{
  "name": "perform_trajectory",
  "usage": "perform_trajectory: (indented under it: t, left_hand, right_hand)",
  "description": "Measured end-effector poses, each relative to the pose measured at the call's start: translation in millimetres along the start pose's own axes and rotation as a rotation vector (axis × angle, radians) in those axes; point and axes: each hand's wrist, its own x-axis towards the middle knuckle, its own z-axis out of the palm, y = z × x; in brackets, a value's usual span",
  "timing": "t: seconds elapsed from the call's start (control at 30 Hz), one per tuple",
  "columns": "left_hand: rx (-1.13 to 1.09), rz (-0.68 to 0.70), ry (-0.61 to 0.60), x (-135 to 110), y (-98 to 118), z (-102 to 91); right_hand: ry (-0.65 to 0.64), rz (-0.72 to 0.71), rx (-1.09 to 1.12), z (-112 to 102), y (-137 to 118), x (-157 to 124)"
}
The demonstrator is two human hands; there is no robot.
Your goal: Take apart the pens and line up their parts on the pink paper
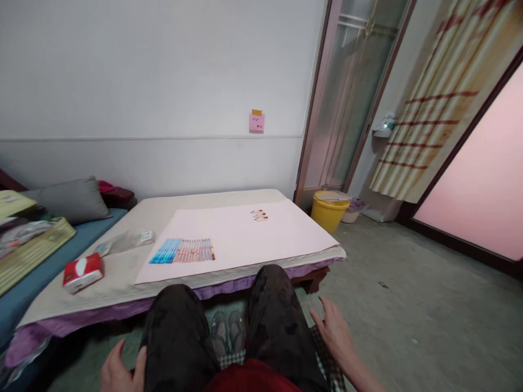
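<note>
I sit facing a low table (122, 280) covered with a beige cloth. On it lies a large pale pink sheet (241, 239). A neat row of several pens (182, 251) rests on the sheet's near left part, and a few small pen caps or short pieces (259, 215) lie farther back. My left hand (118, 373) rests beside my left thigh, fingers apart, holding nothing. My right hand (333, 329) lies by my right thigh on the checked seat, fingers spread and empty. Both hands are well short of the table.
A red and white tissue pack (82, 272) and a clear plastic bag (122, 241) lie on the table's left side. A blue mattress with a grey pillow (71, 198) is at left. A yellow bucket (330, 209) stands by the door. A pink note (256, 121) is on the wall.
</note>
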Motion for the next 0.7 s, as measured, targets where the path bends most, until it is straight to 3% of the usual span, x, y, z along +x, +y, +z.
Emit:
perform_trajectory:
  t: [0.1,0.17,0.33,0.47,0.7]
  left_hand:
    - [-0.060,0.207,-0.010,19.4,45.6,0.3]
    - [-0.030,0.264,-0.015,29.1,73.2,6.5]
    - [0.303,0.334,-0.140,33.3,118.8,30.4]
    - [0.504,0.392,-0.237,26.9,131.5,35.7]
    - [0.577,0.413,-0.258,19.1,125.8,28.7]
  right_hand:
    - [-0.015,-0.210,-0.085,7.4,-41.1,28.3]
    - [-0.058,-0.303,-0.150,18.7,-73.7,39.2]
    - [-0.237,-0.337,-0.353,59.5,-128.9,43.1]
    - [-0.274,-0.307,-0.426,74.8,-133.0,38.6]
    - [-0.306,-0.350,-0.420,64.8,-125.0,31.1]
